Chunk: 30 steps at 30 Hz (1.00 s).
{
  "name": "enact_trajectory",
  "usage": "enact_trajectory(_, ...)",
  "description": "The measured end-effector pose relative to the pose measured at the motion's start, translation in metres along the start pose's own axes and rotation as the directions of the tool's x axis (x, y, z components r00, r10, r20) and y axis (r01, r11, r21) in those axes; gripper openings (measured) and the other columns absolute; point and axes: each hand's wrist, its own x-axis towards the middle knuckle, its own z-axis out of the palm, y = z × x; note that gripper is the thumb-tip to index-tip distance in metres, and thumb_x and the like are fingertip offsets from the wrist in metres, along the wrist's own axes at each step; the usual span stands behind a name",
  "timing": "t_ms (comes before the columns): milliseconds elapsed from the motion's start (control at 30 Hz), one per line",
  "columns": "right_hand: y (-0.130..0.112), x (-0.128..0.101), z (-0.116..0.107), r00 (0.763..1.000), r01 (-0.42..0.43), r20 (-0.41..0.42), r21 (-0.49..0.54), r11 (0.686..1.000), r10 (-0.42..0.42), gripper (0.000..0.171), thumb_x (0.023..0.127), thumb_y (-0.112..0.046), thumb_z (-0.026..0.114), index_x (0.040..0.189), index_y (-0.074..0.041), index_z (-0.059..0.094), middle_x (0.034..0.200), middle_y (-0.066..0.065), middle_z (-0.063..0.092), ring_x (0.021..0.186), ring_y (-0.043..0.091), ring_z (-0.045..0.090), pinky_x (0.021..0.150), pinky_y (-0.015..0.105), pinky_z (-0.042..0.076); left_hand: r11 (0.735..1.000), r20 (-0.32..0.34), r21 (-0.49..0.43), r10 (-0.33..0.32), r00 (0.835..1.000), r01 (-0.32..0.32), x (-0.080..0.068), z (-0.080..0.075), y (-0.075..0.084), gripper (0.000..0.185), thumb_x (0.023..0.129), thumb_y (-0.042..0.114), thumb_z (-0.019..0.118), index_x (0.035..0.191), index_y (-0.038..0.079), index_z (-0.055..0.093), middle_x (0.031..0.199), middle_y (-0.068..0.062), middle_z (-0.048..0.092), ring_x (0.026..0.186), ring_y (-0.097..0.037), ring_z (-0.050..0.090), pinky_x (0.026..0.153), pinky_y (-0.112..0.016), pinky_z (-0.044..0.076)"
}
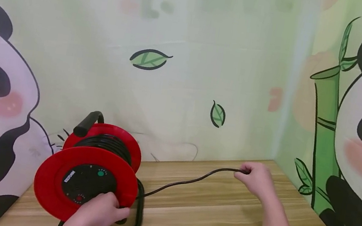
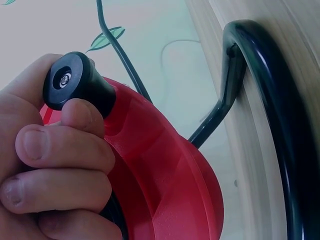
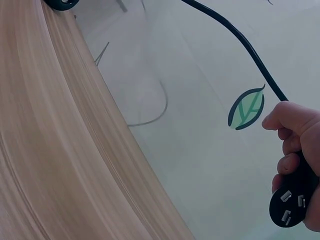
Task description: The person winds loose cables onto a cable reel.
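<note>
A red cable reel (image 1: 47, 183) stands at the left of the table, wound with black cable (image 1: 106, 143). My left hand (image 1: 98, 210) is at the reel's front disc. In the left wrist view, its fingers curl round the black winding knob (image 2: 75, 82). From the reel, a loose length of cable runs in a shallow curve to my right hand (image 1: 257, 179), which is raised over the table's far right. That hand grips a black plug (image 3: 295, 200); the plug's metal prongs show below the fingers in the right wrist view.
The reel rests on a black tubular stand (image 1: 139, 216), and a black carrying handle (image 1: 85, 124) rises behind it. Under both hands lies a wood-grain table (image 1: 199, 225). A cloth backdrop (image 1: 194, 21) with pandas and leaves borders the table's back and sides.
</note>
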Motion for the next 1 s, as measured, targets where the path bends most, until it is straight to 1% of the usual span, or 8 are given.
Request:
enact_trajectory(167, 0.000, 0.000, 0.001, 1.000, -0.003, 0.007, 0.023, 1.000, 0.003, 0.025, 0.086, -0.015, 0.077, 0.070, -0.012, 0.058, 0.063, -0.002, 0.048, 0.058, 0.017, 0.042, 0.055, 0.032, 0.037, 1.000, 0.007, -0.007, -0.007, 1.000, 0.007, 0.000, 0.000, -0.002, 0.041, 0.090, 0.031, 0.067, 0.055, 0.014, 0.056, 0.049, 0.001, 0.048, 0.045, -0.014, 0.039, 0.052, -0.028, 0.030)
enact_trajectory(267, 0.000, 0.000, 0.004, 1.000, -0.009, 0.029, 0.031, 0.999, 0.008, 0.025, 0.086, -0.015, 0.077, 0.070, -0.012, 0.059, 0.064, -0.002, 0.049, 0.059, 0.017, 0.043, 0.055, 0.032, 0.038, 1.000, 0.013, -0.011, -0.020, 1.000, 0.020, 0.000, 0.000, -0.004, 0.038, 0.089, 0.030, 0.068, 0.056, 0.014, 0.057, 0.049, 0.001, 0.049, 0.045, -0.014, 0.040, 0.053, -0.029, 0.031)
enact_trajectory(367, -0.001, 0.001, 0.008, 0.998, -0.006, 0.058, 0.042, 0.999, 0.004, 0.024, 0.086, -0.015, 0.077, 0.070, -0.012, 0.060, 0.065, -0.002, 0.051, 0.059, 0.017, 0.044, 0.055, 0.032, 0.039, 0.999, 0.026, -0.007, -0.033, 0.999, 0.034, -0.001, 0.000, -0.009, 0.038, 0.088, 0.030, 0.070, 0.057, 0.014, 0.057, 0.049, 0.001, 0.049, 0.045, -0.014, 0.042, 0.054, -0.029, 0.031)
enact_trajectory(467, -0.004, 0.002, 0.012, 0.997, 0.006, 0.083, 0.061, 0.998, -0.011, 0.024, 0.086, -0.014, 0.077, 0.069, -0.012, 0.060, 0.065, -0.002, 0.050, 0.059, 0.016, 0.044, 0.055, 0.032, 0.039, 0.999, 0.056, -0.010, -0.053, 0.997, 0.053, -0.002, -0.001, -0.015, 0.038, 0.087, 0.030, 0.070, 0.056, 0.014, 0.056, 0.049, 0.000, 0.050, 0.045, -0.015, 0.044, 0.054, -0.029, 0.033)
enact_trajectory(600, -0.009, 0.002, 0.017, 0.995, 0.011, 0.098, 0.083, 0.996, -0.019, 0.023, 0.085, -0.013, 0.077, 0.069, -0.013, 0.060, 0.066, -0.002, 0.051, 0.060, 0.016, 0.045, 0.056, 0.032, 0.040, 0.996, 0.087, -0.010, -0.083, 0.993, 0.085, -0.004, -0.003, -0.021, 0.035, 0.085, 0.031, 0.071, 0.058, 0.011, 0.061, 0.050, -0.002, 0.055, 0.043, -0.016, 0.048, 0.053, -0.029, 0.035)
enact_trajectory(767, -0.014, 0.002, 0.025, 0.989, 0.042, 0.137, 0.115, 0.992, -0.058, 0.025, 0.086, -0.012, 0.076, 0.067, -0.013, 0.059, 0.064, -0.004, 0.049, 0.058, 0.014, 0.043, 0.056, 0.031, 0.039, 0.995, 0.091, -0.011, -0.099, 0.991, 0.100, -0.005, -0.004, -0.031, 0.027, 0.082, 0.028, 0.075, 0.064, 0.010, 0.066, 0.053, -0.003, 0.058, 0.044, -0.016, 0.051, 0.052, -0.028, 0.039)
enact_trajectory(867, -0.017, 0.001, 0.029, 0.985, 0.069, 0.149, 0.133, 0.989, -0.089, 0.026, 0.087, -0.011, 0.077, 0.067, -0.013, 0.060, 0.062, -0.005, 0.048, 0.057, 0.013, 0.041, 0.054, 0.029, 0.037, 0.995, 0.090, -0.004, -0.099, 0.991, 0.100, -0.005, -0.005, -0.036, 0.023, 0.080, 0.025, 0.077, 0.066, 0.010, 0.067, 0.055, -0.003, 0.059, 0.046, -0.016, 0.053, 0.055, -0.029, 0.041)
enact_trajectory(1000, -0.022, 0.000, 0.033, 0.981, 0.047, 0.177, 0.145, 0.988, -0.073, 0.026, 0.089, -0.016, 0.078, 0.069, -0.014, 0.061, 0.062, -0.003, 0.049, 0.053, 0.012, 0.042, 0.049, 0.028, 0.037, 0.991, 0.095, -0.003, -0.131, 0.987, 0.132, -0.006, -0.008, -0.039, 0.016, 0.080, 0.022, 0.079, 0.074, 0.010, 0.071, 0.063, -0.003, 0.064, 0.057, -0.019, 0.058, 0.063, -0.033, 0.045)
